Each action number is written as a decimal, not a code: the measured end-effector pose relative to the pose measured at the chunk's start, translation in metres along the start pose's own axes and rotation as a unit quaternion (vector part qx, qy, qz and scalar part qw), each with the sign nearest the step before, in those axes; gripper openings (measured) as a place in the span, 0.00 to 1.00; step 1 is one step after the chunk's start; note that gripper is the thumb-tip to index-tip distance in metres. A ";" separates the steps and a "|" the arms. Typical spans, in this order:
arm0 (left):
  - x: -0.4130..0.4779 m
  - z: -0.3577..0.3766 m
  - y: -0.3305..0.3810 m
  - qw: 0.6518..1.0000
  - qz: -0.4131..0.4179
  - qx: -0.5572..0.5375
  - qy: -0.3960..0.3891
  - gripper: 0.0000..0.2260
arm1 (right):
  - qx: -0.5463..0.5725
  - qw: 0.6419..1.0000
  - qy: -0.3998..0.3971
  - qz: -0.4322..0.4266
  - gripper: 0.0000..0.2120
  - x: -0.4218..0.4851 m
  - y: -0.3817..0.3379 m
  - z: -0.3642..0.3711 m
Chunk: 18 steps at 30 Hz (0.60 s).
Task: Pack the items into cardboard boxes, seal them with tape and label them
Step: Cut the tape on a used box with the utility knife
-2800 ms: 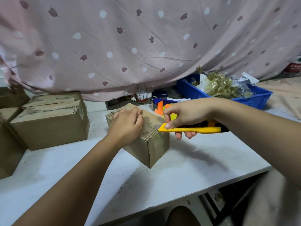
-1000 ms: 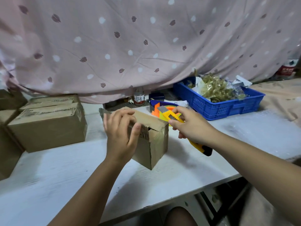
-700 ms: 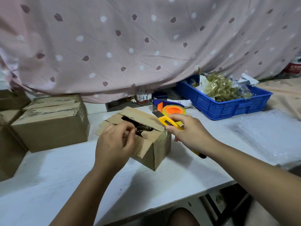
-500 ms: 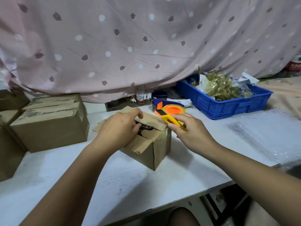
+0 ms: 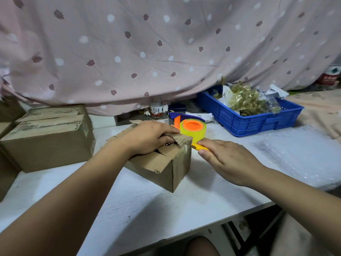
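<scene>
Two hands, both busy. My left hand [image 5: 149,138] lies on top of the small brown cardboard box [image 5: 166,169], which sits mid-way across the white surface [image 5: 147,209], turned corner-on to me. Left fingers [image 5: 169,134] are curled over the torn edge of a top flap at the box's far right corner, gripping it. Flaps not flat: a dark gap shows between them under my palm, contents too hidden to name. My right hand [image 5: 227,159] is just right of the box, low over the surface, holding the yellow plastic utility knife [image 5: 198,147]. Only one end pokes out past my thumb, almost touching the box's right wall; the rest is under my palm, so I cannot tell how the lower fingers wrap it or whether the blade is out. Key relation: the yellowish tape roll with orange core [image 5: 193,132] stands just behind that same far right corner. Left fingertips are nearest, almost touching it, but they are pinning the flap. The right hand is near too, with the roll ahead and slightly left of it, but loaded with the knife. Box long axis looks to run from my left toward near right, so I judge the seam runs that way. Judgement: flaps need pressing shut first, then tape; the right hand must put the knife down to take the roll. Risk: knife end close to my left fingers. Blue plastic crate [image 5: 249,124] back right, larger brown cardboard boxes [image 5: 48,145] left.
</scene>
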State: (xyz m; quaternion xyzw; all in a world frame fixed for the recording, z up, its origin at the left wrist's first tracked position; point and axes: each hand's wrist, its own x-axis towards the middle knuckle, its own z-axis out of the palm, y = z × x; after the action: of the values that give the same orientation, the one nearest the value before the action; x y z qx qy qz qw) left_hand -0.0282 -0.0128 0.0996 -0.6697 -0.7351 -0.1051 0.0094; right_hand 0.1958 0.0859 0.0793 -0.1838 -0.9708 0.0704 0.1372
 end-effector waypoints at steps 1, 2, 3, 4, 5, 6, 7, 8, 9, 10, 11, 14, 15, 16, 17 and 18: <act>0.001 0.000 0.000 1.000 0.003 -0.003 0.005 0.16 | -0.036 0.999 -0.007 -0.014 0.27 -0.001 -0.001 0.000; 0.002 0.001 0.000 1.000 0.005 -0.002 0.008 0.16 | -0.065 0.998 -0.018 -0.019 0.27 -0.001 -0.001 0.000; 0.003 0.001 0.000 1.000 0.004 0.000 0.010 0.15 | -0.080 0.996 -0.026 -0.019 0.25 -0.001 -0.003 0.002; 0.004 0.001 0.000 1.000 0.001 0.003 0.011 0.15 | -0.089 0.995 -0.029 -0.017 0.23 -0.001 -0.005 0.003; 0.004 0.001 0.001 1.000 -0.001 0.002 0.013 0.15 | -0.095 0.995 -0.025 -0.013 0.22 -0.001 -0.007 0.005; 0.003 0.002 0.002 1.000 -0.003 -0.004 0.017 0.15 | -0.101 0.995 -0.015 -0.008 0.22 0.000 -0.009 0.006; 0.001 0.002 0.003 1.000 -0.008 -0.015 0.024 0.15 | -0.108 0.994 -0.004 -0.003 0.22 0.002 -0.009 0.008; -0.001 0.003 0.003 0.999 -0.014 -0.028 0.032 0.15 | -0.113 0.994 0.004 0.003 0.22 0.003 -0.008 0.008; -0.003 0.003 0.005 0.998 -0.018 -0.039 0.039 0.15 | -0.117 0.993 0.006 0.008 0.22 0.005 -0.008 0.008; -0.005 0.003 0.005 0.998 -0.023 -0.049 0.043 0.16 | -0.120 0.993 0.007 0.011 0.23 0.007 -0.008 0.009; -0.006 0.003 0.006 0.997 -0.026 -0.058 0.044 0.16 | -0.122 0.992 0.008 0.012 0.23 0.008 -0.009 0.008; -0.008 0.004 0.007 0.995 -0.029 -0.080 0.052 0.19 | -0.121 0.993 0.008 0.003 0.22 0.012 -0.011 0.000; -0.008 0.004 0.008 0.994 -0.030 -0.088 0.056 0.21 | -0.118 0.993 0.001 0.005 0.20 0.012 -0.011 -0.004; -0.009 0.005 0.007 0.993 -0.033 -0.092 0.060 0.23 | -0.115 0.993 -0.008 0.011 0.19 0.013 -0.011 -0.009; -0.010 0.006 0.008 0.993 -0.036 -0.090 0.066 0.24 | -0.113 0.993 -0.016 0.018 0.18 0.013 -0.011 -0.014; -0.010 0.006 0.008 0.993 -0.040 -0.085 0.071 0.24 | -0.113 0.993 -0.021 0.026 0.18 0.014 -0.013 -0.017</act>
State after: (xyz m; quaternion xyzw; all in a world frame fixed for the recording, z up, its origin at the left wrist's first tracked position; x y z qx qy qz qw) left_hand -0.0188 -0.0210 0.0929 -0.6290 -0.7472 -0.2146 0.0002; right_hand 0.1835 0.0812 0.1010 -0.2215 -0.9702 -0.0320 0.0932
